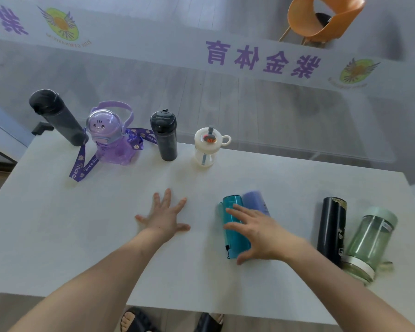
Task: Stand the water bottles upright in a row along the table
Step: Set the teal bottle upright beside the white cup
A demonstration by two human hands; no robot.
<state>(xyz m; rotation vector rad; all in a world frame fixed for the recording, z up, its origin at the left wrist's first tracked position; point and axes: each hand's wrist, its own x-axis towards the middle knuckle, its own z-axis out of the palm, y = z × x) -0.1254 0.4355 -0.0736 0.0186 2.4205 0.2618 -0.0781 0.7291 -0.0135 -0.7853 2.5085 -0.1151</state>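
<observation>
Table (pixel 58 236), white, is the biggest thing and the landmark for the rest. Along its far edge four bottles stand upright in a row: tall dark bottle (pixel 58 117) at the far-left corner, purple cartoon bottle (pixel 110 140) just beside it with its strap (pixel 82 167) trailing onto the tabletop, shorter dark bottle (pixel 164 135) next, then small white-lidded clear bottle (pixel 206 146) near the middle of the far edge. On the table's right half four more lie on their sides: black flask (pixel 332 231) touching green glass bottle (pixel 369 240) near the right edge, teal bottle (pixel 234 233) closer to centre with a lilac bottle (pixel 255 201) right against it, partly hidden. Right hand (pixel 259 232) is over the teal bottle, fingers spread and curling, thumb low by its near end; cannot tell if the grip is closed. Left hand (pixel 164 218) rests flat on the table centre, fingers splayed, holding nothing. Orange chair (pixel 321 17) is on the floor beyond the table's far edge. Sandalled feet (pixel 139 319) show below the near edge.
</observation>
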